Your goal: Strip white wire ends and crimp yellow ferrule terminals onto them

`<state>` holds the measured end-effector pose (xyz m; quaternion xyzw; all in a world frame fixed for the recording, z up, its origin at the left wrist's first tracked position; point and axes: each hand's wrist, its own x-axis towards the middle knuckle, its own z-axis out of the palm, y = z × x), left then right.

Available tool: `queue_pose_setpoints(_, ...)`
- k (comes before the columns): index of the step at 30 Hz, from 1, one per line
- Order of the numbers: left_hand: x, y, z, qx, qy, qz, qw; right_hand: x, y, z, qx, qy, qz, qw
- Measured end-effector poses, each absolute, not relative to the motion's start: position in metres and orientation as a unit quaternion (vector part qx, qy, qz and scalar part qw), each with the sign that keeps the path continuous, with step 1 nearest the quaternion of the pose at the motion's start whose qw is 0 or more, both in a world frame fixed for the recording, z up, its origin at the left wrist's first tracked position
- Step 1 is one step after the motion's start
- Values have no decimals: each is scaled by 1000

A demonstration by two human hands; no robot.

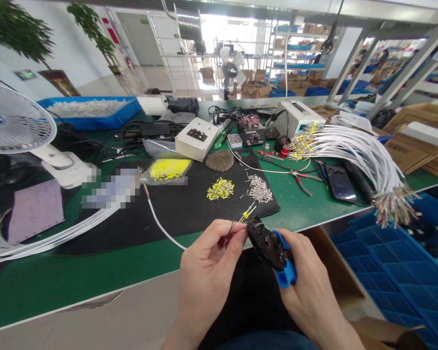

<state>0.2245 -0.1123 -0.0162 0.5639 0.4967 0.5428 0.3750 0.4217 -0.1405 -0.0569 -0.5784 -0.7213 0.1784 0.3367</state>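
- Head view: the left hand [210, 266] reaches up from the lower middle, palm side turned toward the right hand, wrist below the fingers.
- Its thumb and forefinger are pinched together on thin wires [232, 226], right beside the tool's head; the other fingers curl behind and are mostly hidden.
- Just beyond those fingertips, yellow-collared metal terminals [246, 214] stick out, tips slanting up and away to the right.
- The right hand [308, 272] comes in from the lower right, its fingers wrapped around the blue handles of a black crimping tool [266, 245], thumb side toward the left hand; how far the handles are squeezed, I cannot tell.
- The tool's head tilts up and left, close to the left fingertips; whether they touch is unclear.
- A white cable [160, 218] runs along the bench to the left hand's outer side.
- Ahead of the left fingertips, on the black mat [182, 206], lies a pile of yellow-collared pieces [220, 189]; to its right, a pile of silver pins [260, 189].
- Farther right, beyond the right fingers, red-handled cutters [302, 183] lie on the green bench [288, 214].
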Motion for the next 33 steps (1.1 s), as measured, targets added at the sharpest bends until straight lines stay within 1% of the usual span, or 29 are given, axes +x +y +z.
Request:
queue_pose_setpoints(5, 226, -113, -22, 530, 497, 542, 421, 423, -137, -60, -574, -728, 150, 344)
queue_pose_setpoints(9, 229, -113, -26, 513, 497, 554, 427, 422, -136, -65, -577, -722, 153, 350)
queue_pose_setpoints(16, 231, -115, -24, 530, 509, 551, 395, 418, -137, -67, -566, -713, 180, 373)
queue_pose_setpoints(24, 235, -119, -14, 562, 502, 556, 352, 415, -134, -72, -543, -692, 275, 388)
queue_pose_setpoints(27, 235, -121, -13, 574, 502, 557, 330, 413, -133, -75, -535, -689, 288, 396)
queue_pose_setpoints(33, 236, -124, -18, 588, 503, 546, 320, 410, -132, -84, -514, -680, 313, 419)
